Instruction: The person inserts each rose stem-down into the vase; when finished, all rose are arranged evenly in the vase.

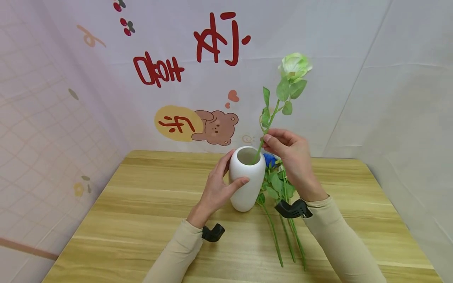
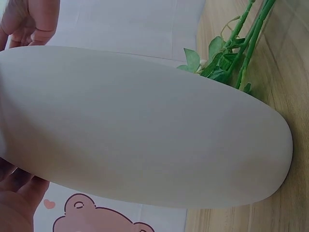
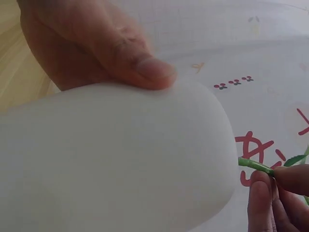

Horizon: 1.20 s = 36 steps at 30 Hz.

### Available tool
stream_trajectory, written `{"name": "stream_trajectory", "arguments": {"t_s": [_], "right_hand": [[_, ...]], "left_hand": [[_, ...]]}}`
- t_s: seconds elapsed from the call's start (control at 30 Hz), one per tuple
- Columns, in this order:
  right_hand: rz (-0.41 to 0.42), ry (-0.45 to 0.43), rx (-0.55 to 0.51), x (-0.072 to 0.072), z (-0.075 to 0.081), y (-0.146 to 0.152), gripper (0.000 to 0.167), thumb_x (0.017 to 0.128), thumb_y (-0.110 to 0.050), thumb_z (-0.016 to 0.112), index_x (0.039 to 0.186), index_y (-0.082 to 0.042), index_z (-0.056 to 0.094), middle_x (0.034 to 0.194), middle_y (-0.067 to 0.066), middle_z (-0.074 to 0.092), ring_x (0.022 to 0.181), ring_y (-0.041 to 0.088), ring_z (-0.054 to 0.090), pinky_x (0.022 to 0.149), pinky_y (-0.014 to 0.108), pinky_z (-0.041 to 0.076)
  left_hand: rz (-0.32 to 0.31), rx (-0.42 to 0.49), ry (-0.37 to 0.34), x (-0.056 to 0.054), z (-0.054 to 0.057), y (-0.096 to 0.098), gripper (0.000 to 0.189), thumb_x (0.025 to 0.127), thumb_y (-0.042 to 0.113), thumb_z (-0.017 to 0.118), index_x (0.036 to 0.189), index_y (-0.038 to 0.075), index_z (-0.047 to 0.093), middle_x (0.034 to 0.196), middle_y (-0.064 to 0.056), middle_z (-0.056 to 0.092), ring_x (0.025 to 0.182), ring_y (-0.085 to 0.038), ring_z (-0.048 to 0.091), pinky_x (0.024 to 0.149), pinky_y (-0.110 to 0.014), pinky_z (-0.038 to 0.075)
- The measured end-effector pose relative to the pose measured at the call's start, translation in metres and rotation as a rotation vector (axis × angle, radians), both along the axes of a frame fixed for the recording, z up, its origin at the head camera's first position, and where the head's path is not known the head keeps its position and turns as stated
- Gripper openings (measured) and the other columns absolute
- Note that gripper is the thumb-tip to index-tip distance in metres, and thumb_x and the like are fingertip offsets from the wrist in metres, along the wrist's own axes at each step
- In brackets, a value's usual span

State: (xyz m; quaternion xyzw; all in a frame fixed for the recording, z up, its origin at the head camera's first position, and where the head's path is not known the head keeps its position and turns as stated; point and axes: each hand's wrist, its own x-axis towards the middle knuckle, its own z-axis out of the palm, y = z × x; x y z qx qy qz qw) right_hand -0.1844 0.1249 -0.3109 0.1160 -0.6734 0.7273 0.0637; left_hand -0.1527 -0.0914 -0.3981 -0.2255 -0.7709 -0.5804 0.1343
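A white vase (image 1: 246,184) stands upright on the wooden table, and the left hand (image 1: 220,184) grips its side near the top, thumb in front. Above the rim, the right hand (image 1: 291,155) pinches the green stem of a white-green rose (image 1: 295,67). The stem's lower end is inside the vase mouth. In the right wrist view the right hand's fingers (image 3: 260,195) hold the stem (image 3: 256,165) just beyond the vase rim. The left wrist view is mostly filled by the vase wall (image 2: 145,125).
Several flowers with long green stems (image 1: 288,239) lie on the table (image 1: 148,220) right of the vase, a blue bloom (image 1: 270,160) among them. A printed cloth wall (image 1: 304,23) rises behind the table. Each wrist carries a black camera mount (image 1: 293,209).
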Motion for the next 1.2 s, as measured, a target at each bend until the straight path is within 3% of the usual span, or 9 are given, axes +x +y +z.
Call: {"name": "stream_trajectory", "arguments": {"t_s": [0.23,0.43,0.77,0.97,1.2], "right_hand": [[0.005,-0.039,0.155,-0.004,-0.001,-0.005,0.038,0.097,-0.026,0.076,0.121,0.003,0.070,0.104,0.010,0.073,0.095,0.025,0.071,0.091,0.035,0.060],[0.013,-0.078,0.261,-0.009,-0.007,-0.007,0.038,0.095,-0.035,0.076,0.117,-0.004,0.074,0.112,0.009,0.071,0.107,0.024,0.065,0.101,0.042,0.049],[0.050,-0.070,0.267,-0.013,-0.023,-0.009,0.035,0.096,-0.029,0.075,0.119,-0.003,0.076,0.117,0.009,0.072,0.114,0.022,0.060,0.093,0.034,0.052],[0.081,-0.080,0.242,-0.010,-0.036,0.005,0.042,0.101,-0.035,0.069,0.130,-0.006,0.072,0.131,0.005,0.069,0.127,0.018,0.058,0.105,0.040,0.049],[0.084,-0.055,0.240,-0.006,-0.053,0.041,0.045,0.105,-0.033,0.064,0.131,0.004,0.067,0.118,-0.001,0.073,0.113,0.018,0.069,0.102,0.032,0.053]], "left_hand": [[-0.008,0.008,0.007,0.001,0.001,0.000,0.085,0.092,0.032,0.082,0.159,0.006,0.036,0.153,-0.012,0.049,0.140,-0.023,0.051,0.117,-0.040,0.039],[-0.017,0.015,0.004,0.002,0.000,-0.001,0.086,0.093,0.036,0.080,0.159,0.007,0.036,0.155,-0.012,0.047,0.142,-0.023,0.049,0.117,-0.039,0.039],[-0.014,0.000,-0.004,0.001,0.000,0.001,0.086,0.093,0.037,0.080,0.160,0.008,0.035,0.155,-0.011,0.047,0.141,-0.023,0.049,0.117,-0.042,0.039],[-0.018,-0.008,-0.010,0.000,-0.001,0.003,0.089,0.093,0.044,0.078,0.160,0.008,0.034,0.156,-0.011,0.046,0.142,-0.023,0.049,0.117,-0.042,0.039],[0.023,-0.009,-0.009,-0.001,-0.001,0.003,0.093,0.090,0.056,0.075,0.160,0.007,0.036,0.157,-0.011,0.046,0.139,-0.025,0.052,0.116,-0.043,0.041]]}}
